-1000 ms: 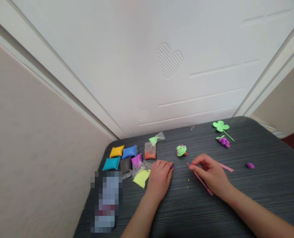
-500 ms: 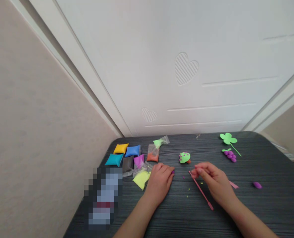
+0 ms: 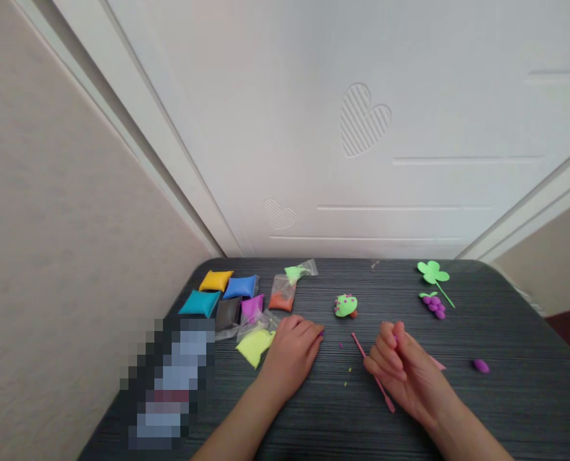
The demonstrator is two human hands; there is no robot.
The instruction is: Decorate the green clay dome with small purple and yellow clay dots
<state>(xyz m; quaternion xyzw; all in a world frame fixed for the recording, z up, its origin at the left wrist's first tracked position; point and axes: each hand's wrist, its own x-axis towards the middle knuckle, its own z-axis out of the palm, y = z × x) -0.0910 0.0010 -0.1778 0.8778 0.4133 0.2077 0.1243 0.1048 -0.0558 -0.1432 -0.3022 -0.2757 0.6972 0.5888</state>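
My left hand rests on the dark table with its fingers together around a bit of purple clay, mostly hidden. My right hand is curled, palm turned towards me, pinching a tiny purple clay bit between thumb and finger. Partly behind that hand lies a thin pink modelling tool, and another flat pink piece shows past its wrist side. A green clay cap with purple dots on an orange-brown stem, like a mushroom, lies beyond and between both hands. Small purple and yellow crumbs lie near.
Several bags of coloured clay, including a teal bag and a yellow-green bag, lie at left. On the right are a green clay clover, a purple grape bunch and a purple clay lump. A white panel rises behind the table.
My right hand has rolled over so its palm and curled fingers show, now covering part of the pink tool. The left hand keeps its place by the bags. The view has shifted slightly.
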